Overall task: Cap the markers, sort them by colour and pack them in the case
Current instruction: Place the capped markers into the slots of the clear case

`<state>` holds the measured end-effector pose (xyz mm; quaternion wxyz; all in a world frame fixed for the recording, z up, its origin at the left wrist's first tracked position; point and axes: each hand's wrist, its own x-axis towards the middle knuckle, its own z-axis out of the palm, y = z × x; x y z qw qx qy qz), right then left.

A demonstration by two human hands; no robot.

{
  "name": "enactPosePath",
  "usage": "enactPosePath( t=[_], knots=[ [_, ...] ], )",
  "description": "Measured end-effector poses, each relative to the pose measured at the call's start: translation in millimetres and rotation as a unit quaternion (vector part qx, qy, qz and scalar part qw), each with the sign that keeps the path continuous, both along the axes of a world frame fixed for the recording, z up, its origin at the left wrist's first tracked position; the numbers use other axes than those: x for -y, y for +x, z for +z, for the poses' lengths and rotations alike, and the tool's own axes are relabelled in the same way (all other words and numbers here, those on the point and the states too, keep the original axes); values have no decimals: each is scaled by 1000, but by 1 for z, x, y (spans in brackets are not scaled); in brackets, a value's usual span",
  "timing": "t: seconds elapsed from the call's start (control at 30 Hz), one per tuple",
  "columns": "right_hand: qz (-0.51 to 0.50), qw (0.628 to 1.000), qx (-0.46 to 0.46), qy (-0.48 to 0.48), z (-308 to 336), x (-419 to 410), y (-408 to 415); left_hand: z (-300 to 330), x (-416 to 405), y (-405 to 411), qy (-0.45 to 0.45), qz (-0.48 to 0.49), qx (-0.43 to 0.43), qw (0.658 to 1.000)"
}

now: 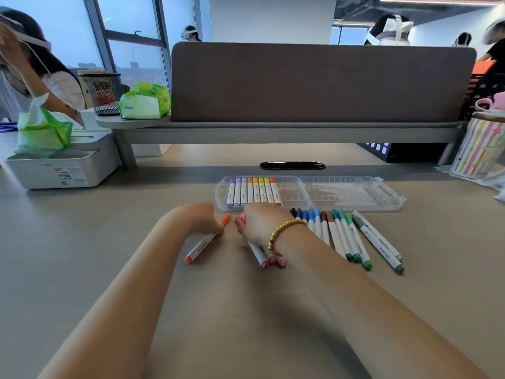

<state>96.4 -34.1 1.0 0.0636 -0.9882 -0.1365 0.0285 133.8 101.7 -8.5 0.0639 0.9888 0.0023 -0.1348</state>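
A clear plastic case (352, 194) lies open on the desk. Its left half holds several capped markers (254, 191), purple through yellow to red. My left hand (200, 217) grips an orange-capped marker (203, 244) that slants toward me. My right hand (262, 222), with a gold bead bracelet on the wrist, holds a small bunch of pink and red markers (269, 258) against the desk. To the right lies a row of capped markers (344, 236): black, blue, brown, teal, green and grey.
A grey partition on a shelf (322, 83) closes the back. A white box (62, 168) with a green bag stands left, beside a seated person. A striped cup (478, 143) stands at the right edge. A cable slot (292, 165) sits behind the case.
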Motion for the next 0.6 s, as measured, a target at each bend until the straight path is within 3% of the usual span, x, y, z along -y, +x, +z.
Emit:
enactPosePath(
  t=[0.17, 0.3, 0.5, 0.6],
  knots=[
    [6, 997, 27, -67, -14, -7, -3, 3, -9, 4, 15, -8, -16, 1000],
    [9, 997, 9, -71, -15, -9, -1, 9, -20, 5, -59, 27, -19, 998],
    [-23, 991, -107, 77, 6, 7, 9, 20, -14, 9, -192, 58, 21, 979],
    [-47, 985, -104, 130, 23, 35, 22, 27, 4, 16, -245, 44, -1, 969]
  ],
)
